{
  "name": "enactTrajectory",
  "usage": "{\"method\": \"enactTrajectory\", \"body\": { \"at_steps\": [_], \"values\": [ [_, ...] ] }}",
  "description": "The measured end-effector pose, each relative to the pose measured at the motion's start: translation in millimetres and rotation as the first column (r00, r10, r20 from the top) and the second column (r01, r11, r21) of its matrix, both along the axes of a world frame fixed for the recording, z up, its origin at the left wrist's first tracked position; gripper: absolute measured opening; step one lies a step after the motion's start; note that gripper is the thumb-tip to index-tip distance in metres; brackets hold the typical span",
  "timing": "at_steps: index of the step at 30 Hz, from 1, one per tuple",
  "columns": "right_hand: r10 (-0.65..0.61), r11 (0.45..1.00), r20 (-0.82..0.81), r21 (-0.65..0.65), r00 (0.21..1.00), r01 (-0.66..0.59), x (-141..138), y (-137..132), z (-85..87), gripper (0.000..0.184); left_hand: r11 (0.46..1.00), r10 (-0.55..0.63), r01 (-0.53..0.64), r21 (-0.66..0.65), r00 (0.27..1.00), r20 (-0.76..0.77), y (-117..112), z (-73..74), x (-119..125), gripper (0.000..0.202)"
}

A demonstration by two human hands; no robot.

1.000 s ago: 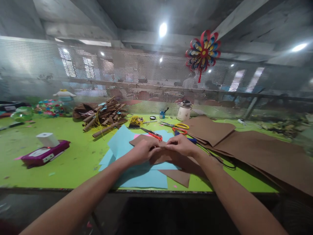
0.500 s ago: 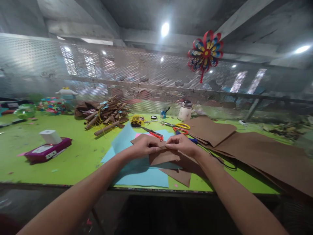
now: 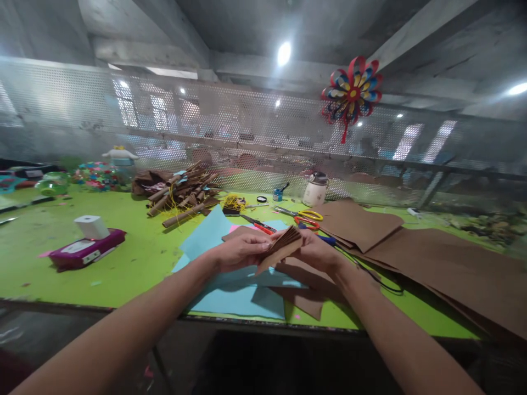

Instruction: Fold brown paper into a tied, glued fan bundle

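A pleated piece of brown paper [image 3: 284, 246] is held tilted between both hands, its folds stacked at the top edge. My left hand [image 3: 241, 249] grips its left side, thumb on top. On the right side, my right hand [image 3: 317, 249] closes on it, with its fingers partly hidden behind the paper. Beneath lie sheets of light blue paper [image 3: 230, 299] and brown paper scraps [image 3: 304, 300]. Just beyond the hands is a utility knife [image 3: 263, 227] with a red handle. Scissors with yellow handles [image 3: 308, 215] and scissors with red handles [image 3: 308, 224] lie behind the right hand.
Large brown paper sheets [image 3: 432, 258] cover the right side. Rolled brown paper sticks [image 3: 185, 195] with yellow string are piled at back left. A white cup [image 3: 315, 189] and a small blue jar [image 3: 278, 193] stand behind. A purple case [image 3: 86, 249] carries a white block [image 3: 91, 226].
The brown paper, earlier low over the blue sheets and pinched along its top edge, is now raised and turned so its stacked pleats show. Both hands have shifted to its sides.
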State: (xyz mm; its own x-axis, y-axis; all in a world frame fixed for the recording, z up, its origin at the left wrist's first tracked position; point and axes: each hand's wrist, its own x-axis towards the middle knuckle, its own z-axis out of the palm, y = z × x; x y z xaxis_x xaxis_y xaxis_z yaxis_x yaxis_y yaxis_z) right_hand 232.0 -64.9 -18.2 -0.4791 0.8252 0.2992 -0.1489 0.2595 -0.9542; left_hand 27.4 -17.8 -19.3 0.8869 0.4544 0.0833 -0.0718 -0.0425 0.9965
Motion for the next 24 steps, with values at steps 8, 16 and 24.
{"method": "enactTrajectory", "body": {
  "at_steps": [8,16,24],
  "values": [
    [-0.109,0.992,0.042,0.072,0.993,0.106,-1,0,1.2,0.023,0.999,0.041,-0.042,-0.01,0.997,-0.07,2,-2.9,4,0.024],
    [-0.033,0.995,0.466,0.101,0.884,-0.016,12,8,-0.5,0.039,0.836,0.485,-0.47,0.282,0.874,0.019,18,5.5,2,0.036],
    [-0.242,0.943,0.653,0.333,0.718,0.015,0,8,-2.2,0.026,0.707,0.38,-0.165,0.687,0.909,-0.173,9,-3.4,6,0.021]
  ]
}}
